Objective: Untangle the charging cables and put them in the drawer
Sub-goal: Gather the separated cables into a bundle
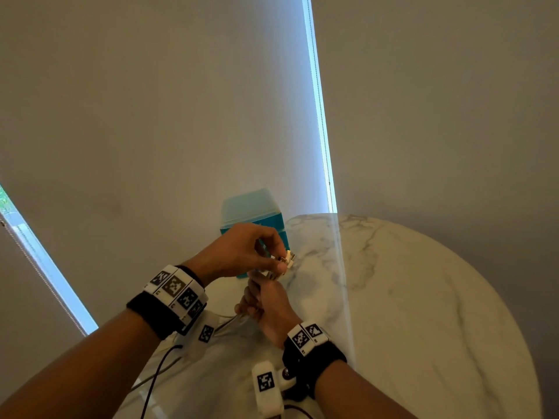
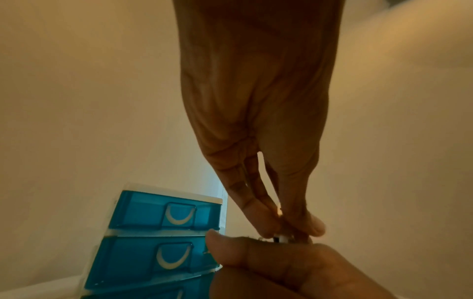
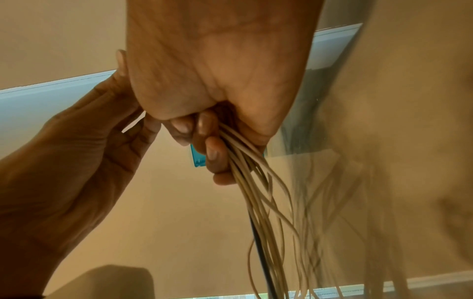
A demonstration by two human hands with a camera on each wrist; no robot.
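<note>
Both hands work just in front of a blue drawer unit (image 1: pixel 252 211) whose drawers (image 2: pixel 163 210) are closed. My left hand (image 1: pixel 282 264) pinches the white plug ends (image 1: pixel 289 259) of the cables between thumb and fingertips; in the left wrist view those fingertips (image 2: pixel 266 224) close on a small white plug (image 2: pixel 281 239). Directly below, my right hand (image 1: pixel 261 300) is a fist round the cable bundle. The right wrist view shows several white cables and one black cable (image 3: pixel 256 194) hanging down from that fist (image 3: pixel 204 141).
The hands are above a round white marble table (image 1: pixel 423 313). Loose cable strands (image 1: pixel 223 323) lie on it near my left wrist. Behind the drawer unit hang closed roller blinds with bright gaps (image 1: pixel 320 116).
</note>
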